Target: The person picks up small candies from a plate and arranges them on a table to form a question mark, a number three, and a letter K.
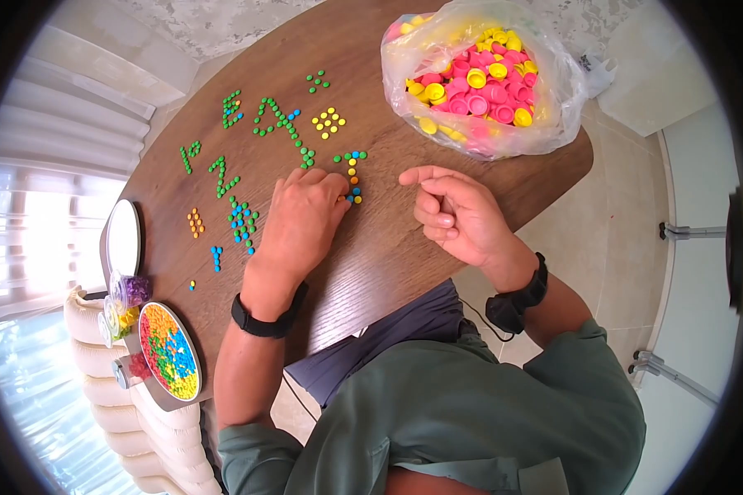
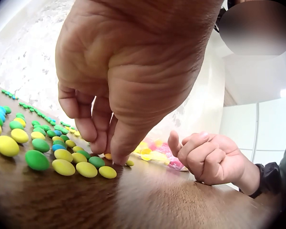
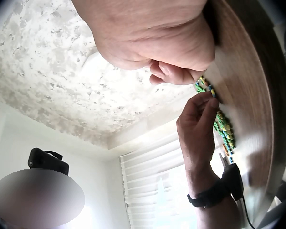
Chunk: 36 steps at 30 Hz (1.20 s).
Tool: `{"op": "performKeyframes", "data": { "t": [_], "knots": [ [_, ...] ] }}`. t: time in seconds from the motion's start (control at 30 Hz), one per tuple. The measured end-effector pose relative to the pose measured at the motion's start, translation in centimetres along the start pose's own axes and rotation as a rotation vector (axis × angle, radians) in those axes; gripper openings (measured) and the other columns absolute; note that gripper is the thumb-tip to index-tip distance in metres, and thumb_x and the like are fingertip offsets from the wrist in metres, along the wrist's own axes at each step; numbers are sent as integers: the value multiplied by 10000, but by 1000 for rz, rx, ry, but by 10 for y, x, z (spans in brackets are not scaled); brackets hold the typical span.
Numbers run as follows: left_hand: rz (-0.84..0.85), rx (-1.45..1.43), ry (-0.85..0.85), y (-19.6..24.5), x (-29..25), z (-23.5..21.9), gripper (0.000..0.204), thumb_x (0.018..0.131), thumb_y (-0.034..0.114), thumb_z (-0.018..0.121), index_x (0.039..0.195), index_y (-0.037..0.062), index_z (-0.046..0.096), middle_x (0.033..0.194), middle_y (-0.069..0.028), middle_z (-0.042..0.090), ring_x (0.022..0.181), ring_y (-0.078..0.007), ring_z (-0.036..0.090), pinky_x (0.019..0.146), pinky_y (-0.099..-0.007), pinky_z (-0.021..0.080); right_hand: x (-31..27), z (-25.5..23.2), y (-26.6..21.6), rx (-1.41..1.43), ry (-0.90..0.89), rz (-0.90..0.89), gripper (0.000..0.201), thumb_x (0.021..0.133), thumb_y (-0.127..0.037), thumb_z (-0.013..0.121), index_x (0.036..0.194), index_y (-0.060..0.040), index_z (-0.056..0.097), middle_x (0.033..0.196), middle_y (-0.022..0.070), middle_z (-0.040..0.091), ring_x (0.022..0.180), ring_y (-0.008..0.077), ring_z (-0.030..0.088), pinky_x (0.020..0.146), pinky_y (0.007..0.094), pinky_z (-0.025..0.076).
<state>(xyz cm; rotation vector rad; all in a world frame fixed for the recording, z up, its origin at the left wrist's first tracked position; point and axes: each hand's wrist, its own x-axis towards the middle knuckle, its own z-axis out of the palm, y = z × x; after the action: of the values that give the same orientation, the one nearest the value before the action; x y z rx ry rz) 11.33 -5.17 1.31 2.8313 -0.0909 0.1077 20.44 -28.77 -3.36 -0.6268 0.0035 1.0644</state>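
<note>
My left hand [image 1: 295, 216] is lowered over the table at the foot of a T-shaped figure of round coated candies [image 1: 352, 172]. Its thumb and fingertips pinch at a small orange candy [image 2: 108, 156] right at the wood, partly hidden by the fingers. Yellow candies [image 2: 86, 169] and green candies [image 2: 37, 160] lie beside and behind that hand. My right hand [image 1: 462, 213] hovers to the right of the T, index finger pointing toward it and the other fingers loosely curled, holding nothing. From the right wrist view, the left hand [image 3: 198, 129] reaches down to the candy rows.
Letter-like green candy figures [image 1: 276, 120] and a yellow candy flower [image 1: 328, 123] cover the table's left half. A clear bag [image 1: 400, 78] of pink and yellow cups stands at the far right. An oval plate [image 1: 198, 388] of sorted candies and small tubs [image 1: 134, 289] sit near left.
</note>
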Motion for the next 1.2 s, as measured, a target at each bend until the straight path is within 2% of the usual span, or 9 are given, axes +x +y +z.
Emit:
{"op": "performKeyframes", "data": {
  "t": [0.47, 0.57, 0.63, 0.67, 0.8, 0.9, 1.0, 1.07, 1.2],
  "knots": [
    [-25, 25, -15, -1, 0, -1, 128, 890, 107, 718, 1011, 66, 708, 993, -94, 709, 986, -330, 637, 861, -464, 484, 1, 0, 1, -47, -10, -7, 273, 1051, -96, 481, 1265, 10, 613, 737, 8, 543, 568, 51, 410, 476, 208, 321],
    [-1, 69, 39, 5, -1, -5, 162, 888, 103, 719, 1044, 60, 711, 1003, -102, 716, 990, -332, 647, 868, -461, 495, 0, 4, 2, -129, -72, 8, 315, 1064, -104, 476, 1343, 14, 564, 714, 7, 525, 552, 45, 392, 477, 213, 315],
    [7, -261, 77, 21, -3, -8, 206, 896, 83, 720, 1099, 51, 714, 994, -129, 721, 952, -321, 681, 835, -430, 527, -6, 13, 2, -377, -137, 48, 384, 1083, -135, 479, 1445, -7, 490, 698, -2, 504, 542, 37, 375, 477, 218, 314],
    [-10, -348, 80, 29, -6, -6, 258, 918, 61, 709, 1176, 44, 703, 946, -128, 718, 865, -259, 698, 781, -372, 548, -6, 14, 1, -502, -172, 65, 465, 1091, -170, 496, 1529, -40, 409, 704, -11, 502, 547, 32, 371, 479, 221, 315],
    [-178, -600, 43, 36, -12, -8, 284, 936, 26, 692, 1219, 10, 670, 937, -85, 706, 818, -155, 647, 749, -301, 532, -8, 18, 2, -593, -159, 18, 539, 1088, -182, 512, 1586, -63, 344, 698, -20, 499, 560, 34, 388, 491, 220, 321],
    [-66, -672, 38, 46, -18, 2, 263, 938, 6, 678, 1201, 9, 673, 935, -88, 711, 843, -160, 666, 752, -302, 534, -7, 22, 10, -678, -153, 47, 609, 1080, -167, 523, 1625, -56, 274, 748, -16, 514, 594, 39, 411, 510, 219, 332],
    [-14, -693, 29, 50, -25, 10, 206, 944, -4, 666, 1147, 21, 696, 961, -116, 723, 883, -210, 701, 775, -329, 546, -7, 21, 5, -682, -319, 65, 667, 1071, -150, 544, 1643, -34, 223, 910, -5, 549, 649, 46, 428, 533, 227, 361],
    [20, -684, 45, 55, -30, 10, 173, 940, 2, 673, 1109, 14, 709, 1007, -146, 729, 911, -272, 711, 798, -354, 552, -8, 19, 0, -691, -350, 107, 674, 1070, -153, 550, 1646, -35, 220, 914, -6, 551, 649, 46, 428, 534, 227, 362],
    [77, -743, 94, 59, -40, 11, 202, 910, 14, 709, 1112, 20, 714, 989, -121, 723, 922, -288, 703, 786, -369, 547, -9, 20, -4, -689, -403, 212, 705, 1064, -186, 589, 1649, -44, 223, 905, -9, 547, 630, 44, 423, 531, 223, 359]
  ]
}}
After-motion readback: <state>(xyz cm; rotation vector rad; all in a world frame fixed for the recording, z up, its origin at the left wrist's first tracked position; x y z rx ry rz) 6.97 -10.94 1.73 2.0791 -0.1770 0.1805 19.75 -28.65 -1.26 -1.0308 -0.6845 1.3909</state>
